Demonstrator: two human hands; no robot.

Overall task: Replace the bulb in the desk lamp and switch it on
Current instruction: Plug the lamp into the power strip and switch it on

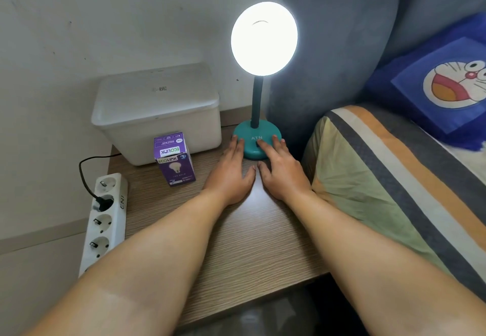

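Two bare forearms are being shown from above, ending in the left hand (231, 175) and the right hand (282, 171). No sleeves are being worn within view, and no rings, watch or bracelets are being worn. The fingernails are being kept short. Dark smudges are being shown on several fingers (263, 147).

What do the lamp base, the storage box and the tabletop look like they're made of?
The lamp base looks like glossy teal plastic: smooth moulded dome with a soft sheen. The storage box seems matte, slightly translucent white plastic, with rounded corners and a lid. The tabletop shows a fine, very regular wood grain, so probably laminate or veneer rather than solid wood, though that can't be told for sure.
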